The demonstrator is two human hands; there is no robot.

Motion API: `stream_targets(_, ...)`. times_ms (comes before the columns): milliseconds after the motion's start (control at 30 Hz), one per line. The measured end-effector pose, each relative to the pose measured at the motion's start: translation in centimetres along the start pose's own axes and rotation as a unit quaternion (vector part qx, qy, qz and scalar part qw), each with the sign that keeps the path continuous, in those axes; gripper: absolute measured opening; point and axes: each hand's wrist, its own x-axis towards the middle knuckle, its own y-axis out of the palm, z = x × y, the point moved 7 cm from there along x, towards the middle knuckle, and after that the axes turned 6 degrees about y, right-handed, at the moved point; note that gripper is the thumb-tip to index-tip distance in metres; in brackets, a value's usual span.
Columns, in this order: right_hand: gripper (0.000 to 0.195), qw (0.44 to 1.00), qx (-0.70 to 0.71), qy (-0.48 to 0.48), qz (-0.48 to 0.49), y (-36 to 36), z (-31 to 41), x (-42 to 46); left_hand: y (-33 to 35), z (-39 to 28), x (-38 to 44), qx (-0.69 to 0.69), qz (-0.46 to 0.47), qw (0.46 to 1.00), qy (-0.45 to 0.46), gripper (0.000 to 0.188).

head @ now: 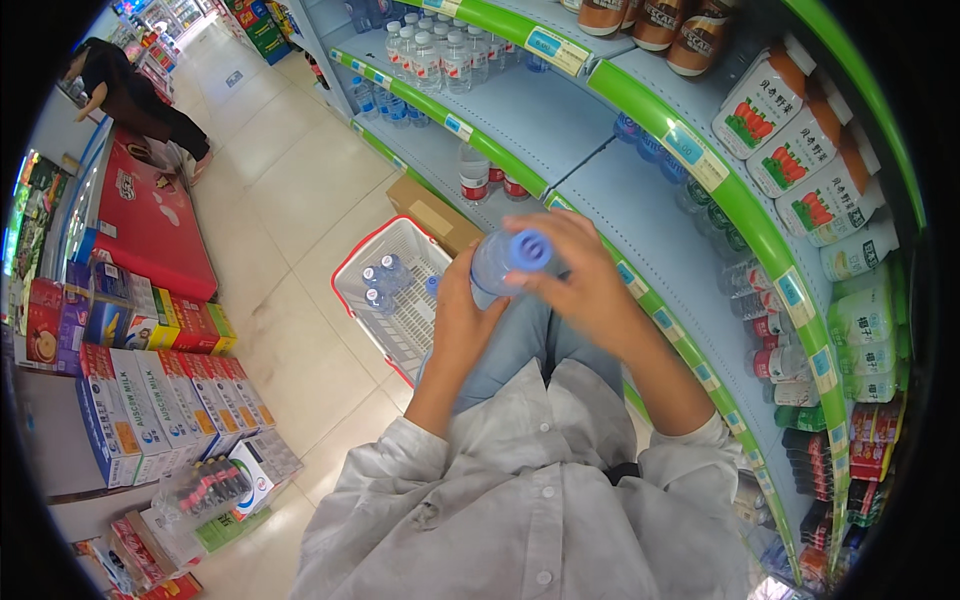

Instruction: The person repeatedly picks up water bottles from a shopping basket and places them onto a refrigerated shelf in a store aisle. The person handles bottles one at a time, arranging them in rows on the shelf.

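Note:
Above my knees, a clear plastic bottle [491, 264] with a blue cap is held between both hands, its cap towards me. My left hand [466, 311] supports the bottle's side. The fingers of my right hand [581, 274] curl around its top beside the cap, slightly blurred. Below and to the left, a white plastic shopping basket [351, 259] with a red rim stands on the floor. Small bottles [388, 276] with white caps stand inside it, and a blue-capped bottle [433, 285] is partly hidden behind my left hand.
Shelves with green edge strips [517, 169] curve along my right, holding water bottles [442, 56] and drink cartons [780, 146]. A cardboard box [435, 214] sits between basket and shelf. Milk cartons [161, 401] are stacked at left. A person [131, 94] bends over farther up the aisle.

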Motion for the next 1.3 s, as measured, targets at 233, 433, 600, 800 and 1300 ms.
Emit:
stream_targets(233, 0.043, 0.983, -0.156, -0.087, -0.032, -0.3, 2.5, 0.3, 1.2, 0.3, 0.8, 0.010, -0.054, 0.998, 0.030, 0.073)
stream_targets(433, 0.037, 0.979, -0.126, 0.054, -0.150, -3.1, -6.2, 4.3, 5.5, 1.7, -0.8, 0.115, 0.009, 0.993, -0.001, 0.057)
stream_targets(600, 0.042, 0.965, -0.101, 0.079, -0.230, -6.9, -11.9, 6.9, 6.3, 2.7, -1.4, 0.123, 0.031, 0.992, 0.018, 0.042)
stream_targets(800, 0.048, 0.948, -0.203, 0.122, -0.213, -12.0, -18.4, 11.3, 5.8, 3.1, -1.1, 0.089, 0.011, 0.996, 0.009, 0.039)
stream_targets(1300, 0.066, 0.869, -0.407, 0.263, -0.100, -22.1, -27.4, 16.3, 5.3, 4.3, -0.3, 0.016, 0.006, 0.999, -0.028, 0.034)
